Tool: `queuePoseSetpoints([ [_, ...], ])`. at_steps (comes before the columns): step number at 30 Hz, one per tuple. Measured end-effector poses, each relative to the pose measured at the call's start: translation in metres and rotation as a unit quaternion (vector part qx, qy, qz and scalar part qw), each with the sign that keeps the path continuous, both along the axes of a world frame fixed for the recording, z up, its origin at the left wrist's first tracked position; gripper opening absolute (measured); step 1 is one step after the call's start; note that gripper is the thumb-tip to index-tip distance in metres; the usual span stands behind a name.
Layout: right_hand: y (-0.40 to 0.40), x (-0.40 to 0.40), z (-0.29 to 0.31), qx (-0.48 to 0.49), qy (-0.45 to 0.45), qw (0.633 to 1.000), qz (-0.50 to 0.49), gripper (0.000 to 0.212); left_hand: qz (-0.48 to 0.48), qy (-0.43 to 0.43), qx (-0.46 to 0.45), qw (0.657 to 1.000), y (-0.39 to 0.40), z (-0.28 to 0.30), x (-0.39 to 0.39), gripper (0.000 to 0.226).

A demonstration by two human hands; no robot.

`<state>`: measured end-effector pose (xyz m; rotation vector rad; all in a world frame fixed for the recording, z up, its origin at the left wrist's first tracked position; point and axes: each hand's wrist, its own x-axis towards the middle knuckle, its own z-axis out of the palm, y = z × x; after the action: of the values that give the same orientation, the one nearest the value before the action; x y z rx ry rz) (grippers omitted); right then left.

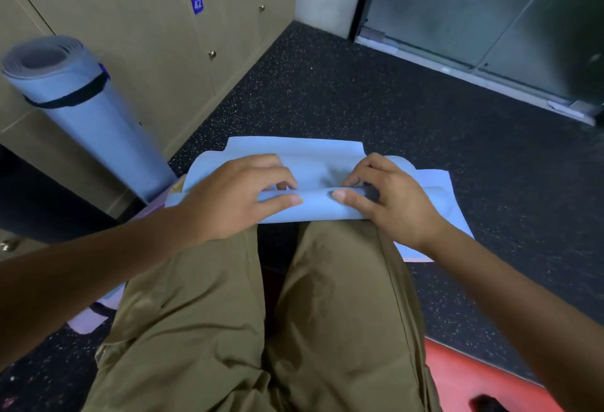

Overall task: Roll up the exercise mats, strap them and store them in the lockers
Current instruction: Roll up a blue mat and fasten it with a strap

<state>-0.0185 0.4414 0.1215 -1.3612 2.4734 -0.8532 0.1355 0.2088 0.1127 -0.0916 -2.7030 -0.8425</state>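
Note:
A light blue exercise mat (294,150) lies on the dark floor in front of my knees, its near end curled into a small roll. My left hand (235,195) grips the left part of that roll, thumb in front and fingers curled over the top. My right hand (385,195) pinches the right part the same way. A second blue mat (88,114), rolled and bound with a black strap (72,97), stands upright against the beige lockers (147,19) at the left.
Locker doors with small knobs and blue number tags, one reading 42 (197,3), fill the upper left. Glass doors (490,12) stand at the upper right. A red surface (474,375) lies at the lower right. Speckled dark flooring (359,94) stretches beyond the mat.

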Motion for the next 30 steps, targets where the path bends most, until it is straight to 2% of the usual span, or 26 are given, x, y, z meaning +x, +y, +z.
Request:
queuePoseSetpoints([
  [2, -0.002, -0.003, 0.005, 0.005, -0.08, 0.997, -0.003, 0.041, 0.012, 0.079, -0.102, 0.992, 0.007, -0.008, 0.006, 0.034],
  [4, -0.004, -0.006, 0.01, 0.007, -0.147, 0.989, -0.016, 0.036, 0.048, 0.116, -0.175, 0.977, 0.017, -0.015, 0.012, 0.041],
  [7, -0.009, -0.008, 0.014, 0.023, -0.171, 0.985, -0.02, 0.027, 0.074, 0.106, -0.232, 0.964, 0.022, -0.023, 0.016, 0.059],
  [9, -0.013, -0.008, 0.015, 0.017, -0.173, 0.985, -0.024, 0.026, 0.071, 0.089, -0.237, 0.965, 0.019, -0.024, 0.014, 0.062],
  [11, -0.015, -0.007, 0.013, -0.011, -0.155, 0.987, -0.032, 0.026, 0.057, 0.055, -0.215, 0.973, 0.014, -0.021, 0.01, 0.064],
  [13, -0.016, -0.005, 0.009, -0.037, -0.096, 0.994, -0.042, 0.027, 0.036, 0.003, -0.167, 0.985, 0.01, -0.014, 0.006, 0.068],
  [15, -0.017, -0.001, 0.002, -0.059, 0.027, 0.997, -0.043, 0.029, 0.028, -0.046, -0.121, 0.991, 0.007, -0.01, 0.002, 0.069],
  [17, -0.017, 0.007, -0.007, -0.076, 0.157, 0.984, -0.044, 0.032, 0.027, -0.086, -0.085, 0.992, 0.002, -0.007, -0.001, 0.063],
  [19, -0.012, 0.015, -0.013, -0.054, 0.243, 0.968, -0.041, 0.038, 0.025, -0.119, -0.049, 0.991, -0.002, -0.005, -0.005, 0.059],
  [21, -0.005, 0.019, -0.017, -0.024, 0.263, 0.964, -0.029, 0.049, 0.016, -0.147, -0.009, 0.989, -0.005, -0.002, -0.009, 0.059],
  [25, -0.001, 0.013, -0.017, -0.015, 0.222, 0.975, -0.017, 0.058, 0.003, -0.175, 0.057, 0.983, -0.013, 0.003, -0.02, 0.063],
  [27, -0.005, 0.007, -0.016, -0.006, 0.208, 0.978, -0.005, 0.057, 0.007, -0.156, 0.071, 0.985, -0.015, 0.001, -0.023, 0.06],
  [30, -0.011, -0.002, -0.015, 0.008, 0.202, 0.979, 0.002, 0.058, 0.02, -0.077, 0.094, 0.992, -0.014, -0.003, -0.024, 0.051],
])
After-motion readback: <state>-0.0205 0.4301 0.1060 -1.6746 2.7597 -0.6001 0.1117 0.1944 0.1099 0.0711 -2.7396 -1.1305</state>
